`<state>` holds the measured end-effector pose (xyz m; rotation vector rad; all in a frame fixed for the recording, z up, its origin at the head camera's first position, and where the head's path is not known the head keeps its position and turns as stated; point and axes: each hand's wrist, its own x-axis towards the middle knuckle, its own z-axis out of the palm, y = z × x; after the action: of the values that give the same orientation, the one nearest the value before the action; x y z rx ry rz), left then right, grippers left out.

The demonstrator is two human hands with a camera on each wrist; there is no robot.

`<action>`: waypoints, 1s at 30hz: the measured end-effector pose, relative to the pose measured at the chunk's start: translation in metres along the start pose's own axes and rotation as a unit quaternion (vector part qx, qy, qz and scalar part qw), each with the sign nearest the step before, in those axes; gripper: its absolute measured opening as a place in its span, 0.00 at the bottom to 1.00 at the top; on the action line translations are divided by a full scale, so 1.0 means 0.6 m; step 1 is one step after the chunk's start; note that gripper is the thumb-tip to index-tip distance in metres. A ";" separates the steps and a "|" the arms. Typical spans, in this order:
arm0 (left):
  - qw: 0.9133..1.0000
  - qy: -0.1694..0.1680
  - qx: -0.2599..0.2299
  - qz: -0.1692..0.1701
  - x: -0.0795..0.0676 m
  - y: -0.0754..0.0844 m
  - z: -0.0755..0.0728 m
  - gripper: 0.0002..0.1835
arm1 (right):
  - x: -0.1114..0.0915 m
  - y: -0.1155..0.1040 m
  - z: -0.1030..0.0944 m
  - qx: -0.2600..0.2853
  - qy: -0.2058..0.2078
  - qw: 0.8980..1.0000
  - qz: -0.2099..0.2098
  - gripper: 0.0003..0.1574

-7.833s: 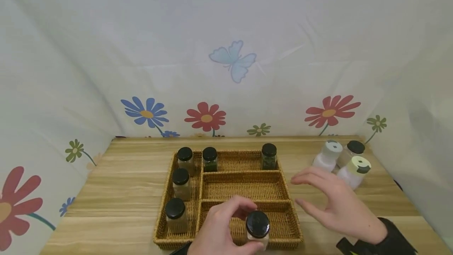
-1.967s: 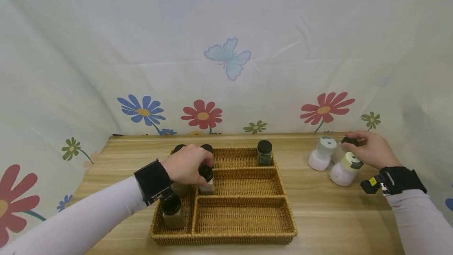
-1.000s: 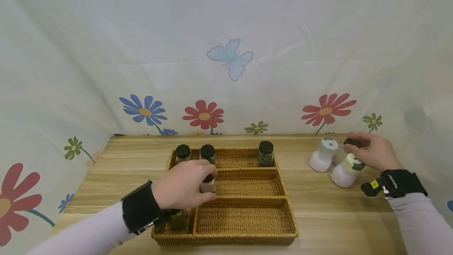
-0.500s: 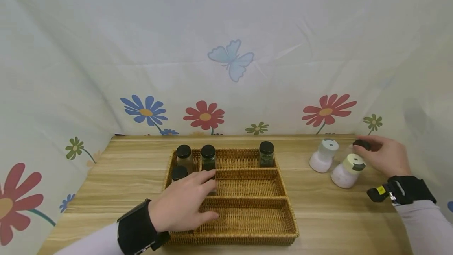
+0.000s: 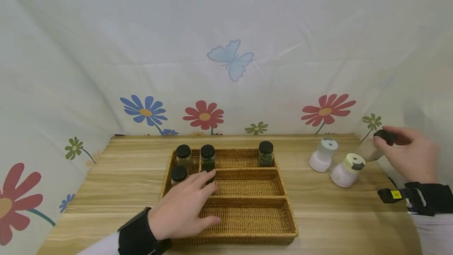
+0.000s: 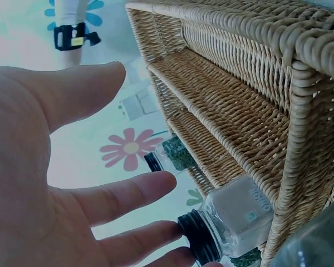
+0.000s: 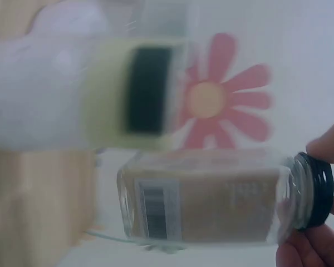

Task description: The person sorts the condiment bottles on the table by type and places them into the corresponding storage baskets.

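Note:
My left hand (image 5: pixel 184 207) spreads over the left side of a wicker basket (image 5: pixel 244 237), thumb apart from the fingers. In the left wrist view its fingertips are right at the black lid of a jar of pale powder (image 6: pixel 242 214), which stands in the middle compartment; in the head view the hand mostly hides it. Far to the right, my right hand (image 5: pixel 414 154) pinches the black lid of a spice jar (image 7: pixel 211 203). This glass jar holds brownish powder, carries a barcode label and hangs tilted beyond the shakers.
Two white shakers stand right of the basket, one grey-capped (image 5: pixel 320 158), one yellow-capped (image 5: pixel 345 174). Jars with green herbs stand in the back compartment, left (image 5: pixel 208 158) and right (image 5: pixel 266 154). Black-lidded jars (image 5: pixel 184 156) line the left compartment. A flowered cloth (image 5: pixel 283 70) backs the wooden table.
My left hand, earlier carrying the powder jar, has set it in the middle compartment and loosened its fingers. My right hand has taken the spice jar from behind the shakers and moved it rightward.

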<state>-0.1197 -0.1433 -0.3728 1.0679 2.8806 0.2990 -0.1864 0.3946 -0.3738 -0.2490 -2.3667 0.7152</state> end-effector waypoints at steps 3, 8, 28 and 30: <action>1.000 0.007 -0.005 -0.007 0.000 0.000 0.005 0.34 | -0.008 -0.030 -0.016 0.021 0.047 0.999 -0.012 0.25; 0.999 0.023 -0.017 -0.018 -0.002 0.002 0.009 0.33 | -0.033 -0.086 -0.047 0.021 0.064 0.998 -0.004 0.27; 0.996 0.063 -0.051 -0.033 -0.014 0.009 0.029 0.37 | -0.169 -0.253 -0.095 0.189 -0.074 0.959 -0.197 0.34; 0.996 0.064 -0.052 -0.038 -0.014 0.009 0.032 0.37 | -0.179 -0.263 -0.092 0.203 -0.087 0.952 -0.212 0.36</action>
<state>-0.1075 -0.1415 -0.3906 0.9541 2.9708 0.5244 -0.0677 0.2494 -0.3081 0.5031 -2.2534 1.0118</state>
